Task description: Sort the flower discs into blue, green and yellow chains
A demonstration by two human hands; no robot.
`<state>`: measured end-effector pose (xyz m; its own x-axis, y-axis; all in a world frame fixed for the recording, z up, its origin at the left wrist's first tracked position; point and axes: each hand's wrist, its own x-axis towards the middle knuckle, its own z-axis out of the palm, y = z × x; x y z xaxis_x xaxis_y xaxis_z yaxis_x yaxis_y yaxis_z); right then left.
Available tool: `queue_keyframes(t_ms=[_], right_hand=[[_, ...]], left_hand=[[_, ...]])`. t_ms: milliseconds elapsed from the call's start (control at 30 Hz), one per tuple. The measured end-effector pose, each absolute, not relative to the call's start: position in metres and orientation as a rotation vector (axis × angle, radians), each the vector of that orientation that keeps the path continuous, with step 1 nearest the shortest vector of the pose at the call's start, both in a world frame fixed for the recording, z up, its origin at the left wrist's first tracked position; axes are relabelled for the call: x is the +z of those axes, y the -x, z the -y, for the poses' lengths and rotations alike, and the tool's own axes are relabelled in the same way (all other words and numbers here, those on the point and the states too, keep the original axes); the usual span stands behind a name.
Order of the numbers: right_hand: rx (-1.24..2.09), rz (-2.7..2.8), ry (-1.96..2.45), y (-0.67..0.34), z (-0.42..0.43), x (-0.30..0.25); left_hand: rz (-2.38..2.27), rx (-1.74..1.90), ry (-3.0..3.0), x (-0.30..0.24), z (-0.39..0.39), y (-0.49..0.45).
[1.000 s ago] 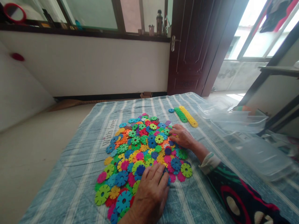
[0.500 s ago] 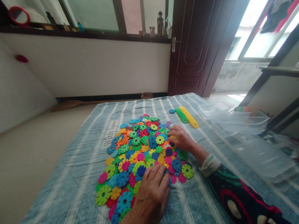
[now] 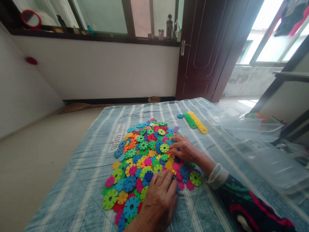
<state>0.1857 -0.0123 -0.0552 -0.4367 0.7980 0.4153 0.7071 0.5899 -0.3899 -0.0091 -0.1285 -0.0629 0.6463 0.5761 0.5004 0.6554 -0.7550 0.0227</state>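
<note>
A loose pile of bright, notched plastic discs (image 3: 147, 169) lies on a blue-and-white striped cloth (image 3: 79, 180). The pile's long axis seems to run away from me, leaning slightly right, and it narrows at the far end. The discs are round, so no single one points anywhere; they overlap, flat or slightly tilted.

My left hand (image 3: 159, 195) rests palm down on the pile's near right part, fingers lightly bent. My right hand (image 3: 185, 149) comes in over the pile's right side, farther off, fingers a little spread. Both palms are hidden, so I cannot tell whether either grips a disc.

Beyond the pile, to its right, a green row (image 3: 190, 121) and a longer yellow row (image 3: 198, 123) slant from far left to near right, a blue disc (image 3: 180, 116) just beside the green one's far end.

I judge this as feeling through the pile; lifting one disc from here would call for a fingertip pinch at its rim.
</note>
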Motion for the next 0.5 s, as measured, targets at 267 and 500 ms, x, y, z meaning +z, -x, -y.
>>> queue_keyframes(t_ms=[267, 500], right_hand=[[0.212, 2.21, 1.104, -0.194, 0.006, -0.062], [0.174, 2.256, 1.01, -0.196, 0.004, -0.06]], left_hand=[[1.011, -0.771, 2.7, -0.064, 0.129, 0.009], [1.01, -0.778, 2.688, -0.064, 0.13, 0.008]])
